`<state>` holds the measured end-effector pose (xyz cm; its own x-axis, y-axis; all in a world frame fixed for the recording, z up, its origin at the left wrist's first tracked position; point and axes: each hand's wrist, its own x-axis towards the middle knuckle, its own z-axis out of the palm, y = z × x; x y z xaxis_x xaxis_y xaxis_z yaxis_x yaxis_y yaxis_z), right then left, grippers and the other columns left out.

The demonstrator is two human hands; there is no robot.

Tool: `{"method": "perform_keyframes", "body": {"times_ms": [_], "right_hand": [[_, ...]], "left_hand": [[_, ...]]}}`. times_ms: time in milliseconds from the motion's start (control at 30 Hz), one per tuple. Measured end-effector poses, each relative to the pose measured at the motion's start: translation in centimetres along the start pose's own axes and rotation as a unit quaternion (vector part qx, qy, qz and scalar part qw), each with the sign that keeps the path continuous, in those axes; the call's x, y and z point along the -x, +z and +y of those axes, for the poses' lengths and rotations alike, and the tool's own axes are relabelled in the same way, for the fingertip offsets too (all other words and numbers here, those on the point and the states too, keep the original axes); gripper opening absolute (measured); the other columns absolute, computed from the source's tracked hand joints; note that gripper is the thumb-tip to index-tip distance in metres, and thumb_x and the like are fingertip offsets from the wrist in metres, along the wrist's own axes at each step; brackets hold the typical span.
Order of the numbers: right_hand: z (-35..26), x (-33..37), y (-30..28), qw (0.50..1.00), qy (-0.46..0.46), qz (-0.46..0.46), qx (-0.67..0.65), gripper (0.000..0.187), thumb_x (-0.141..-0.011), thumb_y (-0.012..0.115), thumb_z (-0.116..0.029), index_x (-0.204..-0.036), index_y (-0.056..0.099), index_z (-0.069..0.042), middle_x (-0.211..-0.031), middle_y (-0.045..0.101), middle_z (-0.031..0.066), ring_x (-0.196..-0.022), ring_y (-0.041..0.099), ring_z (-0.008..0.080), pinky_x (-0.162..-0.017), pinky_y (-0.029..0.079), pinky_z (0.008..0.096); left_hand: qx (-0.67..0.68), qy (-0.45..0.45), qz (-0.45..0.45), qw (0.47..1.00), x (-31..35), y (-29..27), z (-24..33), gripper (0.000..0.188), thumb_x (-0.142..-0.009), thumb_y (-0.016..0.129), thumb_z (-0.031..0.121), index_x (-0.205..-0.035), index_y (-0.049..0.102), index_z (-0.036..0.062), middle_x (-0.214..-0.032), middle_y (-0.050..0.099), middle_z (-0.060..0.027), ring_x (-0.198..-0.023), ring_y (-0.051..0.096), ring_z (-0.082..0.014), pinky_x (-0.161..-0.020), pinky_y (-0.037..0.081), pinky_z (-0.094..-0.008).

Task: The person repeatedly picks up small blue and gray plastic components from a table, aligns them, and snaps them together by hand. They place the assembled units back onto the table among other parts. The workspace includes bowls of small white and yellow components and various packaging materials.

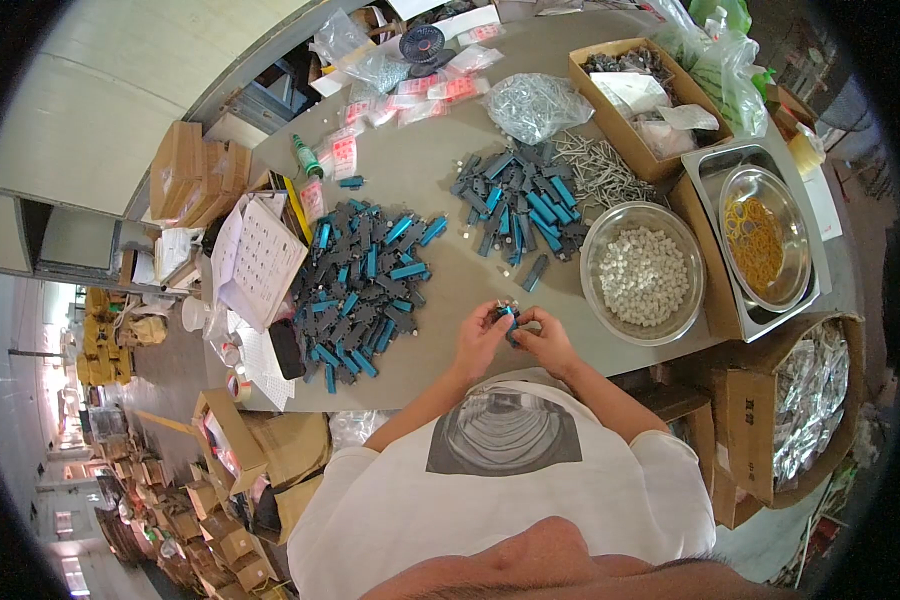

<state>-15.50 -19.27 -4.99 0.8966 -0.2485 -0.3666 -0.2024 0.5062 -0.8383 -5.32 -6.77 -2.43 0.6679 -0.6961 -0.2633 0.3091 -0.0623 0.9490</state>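
At the near edge of the table, my left hand grips a small dark grey and blue plastic piece between thumb and fingers. My right hand is closed on the same piece from the other side; its fingertips partly cover it. Just beyond lies one loose dark grey piece. Similar grey and blue pieces make a large heap to the left and a smaller heap farther off. Right of my hands stands a steel bowl of small white parts.
Long screws lie beside the far heap, near a clear plastic bag. A cardboard box stands behind them. On the right, a metal tray carries a bowl of yellow rubber bands. Papers and a phone lie left.
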Motion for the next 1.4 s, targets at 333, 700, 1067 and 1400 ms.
{"method": "perform_keyframes", "body": {"times_ms": [333,700,1067,1400], "right_hand": [[0.0,0.0,0.0,0.998,-0.013,-0.025,-0.053,0.02,-0.087,0.058,-0.001,-0.104,0.047,-0.003,-0.093,0.058,0.0076,-0.084,0.058,0.0144,-0.075,0.049,0.029],[0.3,-0.3,0.3,0.996,-0.042,0.049,0.054,0.016,-0.079,0.066,-0.004,-0.088,0.053,-0.001,-0.087,0.056,0.0063,-0.077,0.056,0.0142,-0.066,0.047,0.0275],[-2.3,1.0,1.9,0.949,-0.136,0.128,0.255,0.021,-0.076,0.07,-0.015,-0.086,0.058,0.0,-0.096,0.053,0.0152,-0.082,0.056,0.0276,-0.069,0.047,0.0358],[-3.8,1.2,2.7,0.921,-0.09,0.044,0.377,0.033,-0.085,0.06,-0.032,-0.079,0.061,0.001,-0.075,0.059,0.0232,-0.07,0.057,0.0417,-0.062,0.043,0.047]], "left_hand": [[0.107,0.0,-0.021,0.994,-0.3,0.0,0.0,0.032,-0.09,0.046,-0.002,-0.121,0.048,-0.0023,-0.114,0.059,-0.0102,-0.102,0.057,-0.0156,-0.088,0.046,-0.0273],[0.072,0.034,0.031,0.996,0.1,0.3,-0.4,0.025,-0.093,0.043,0.001,-0.118,0.045,-0.0006,-0.117,0.057,-0.0135,-0.105,0.057,-0.0186,-0.091,0.046,-0.031],[0.164,-0.004,0.04,0.986,-0.2,0.2,0.5,0.015,-0.091,0.055,0.009,-0.103,0.049,0.0024,-0.099,0.062,-0.0083,-0.083,0.06,-0.0123,-0.075,0.05,-0.0234],[0.275,-0.041,0.073,0.958,-0.1,0.0,1.0,0.013,-0.092,0.056,0.015,-0.099,0.052,0.0054,-0.096,0.062,-0.0064,-0.085,0.061,-0.0131,-0.078,0.051,-0.0261]]}}
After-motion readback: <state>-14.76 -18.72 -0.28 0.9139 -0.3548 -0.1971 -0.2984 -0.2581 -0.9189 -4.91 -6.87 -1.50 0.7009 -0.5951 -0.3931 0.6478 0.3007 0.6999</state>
